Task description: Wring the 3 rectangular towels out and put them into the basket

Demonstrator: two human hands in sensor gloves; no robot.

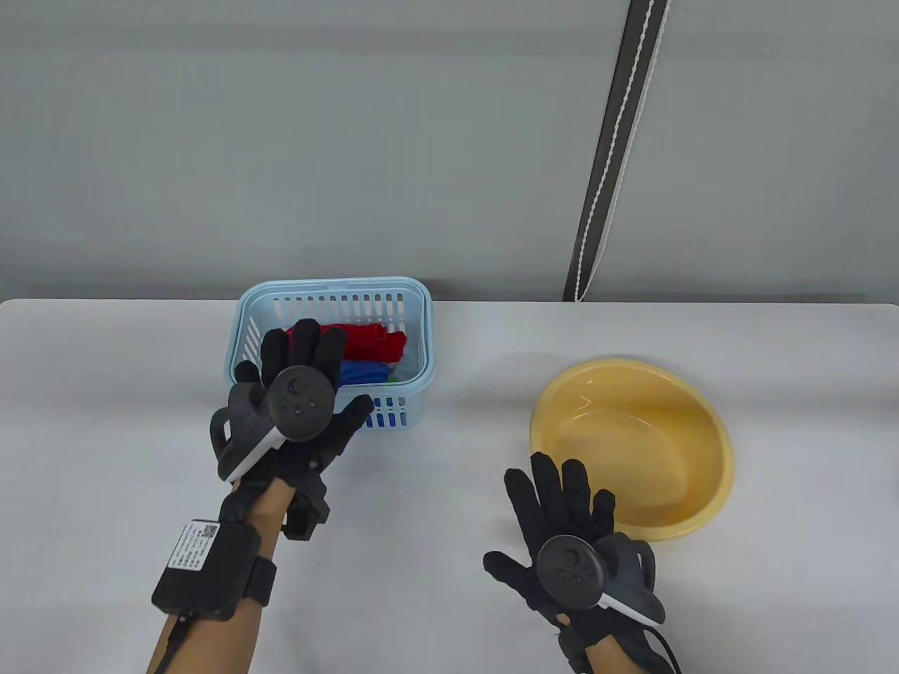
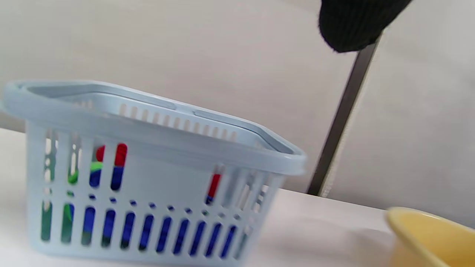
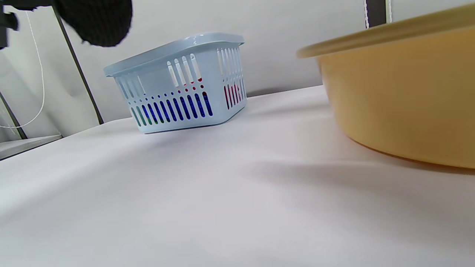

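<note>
The light blue slotted basket (image 1: 414, 330) stands at the table's back left; it also shows in the left wrist view (image 2: 156, 148) and the right wrist view (image 3: 178, 55). Inside it lie a red towel (image 1: 372, 342), a blue towel (image 1: 365, 371) and a sliver of green towel (image 1: 393, 380). My left hand (image 1: 295, 379) hovers over the basket's front left corner, fingers spread and holding nothing. My right hand (image 1: 562, 512) is above the table in front of the yellow basin (image 1: 709, 428), fingers straight and empty.
The yellow basin (image 3: 400, 96) sits at the right of the table, with no towel visible inside it. A dark vertical strip with a white cord (image 1: 618, 147) hangs on the wall behind.
</note>
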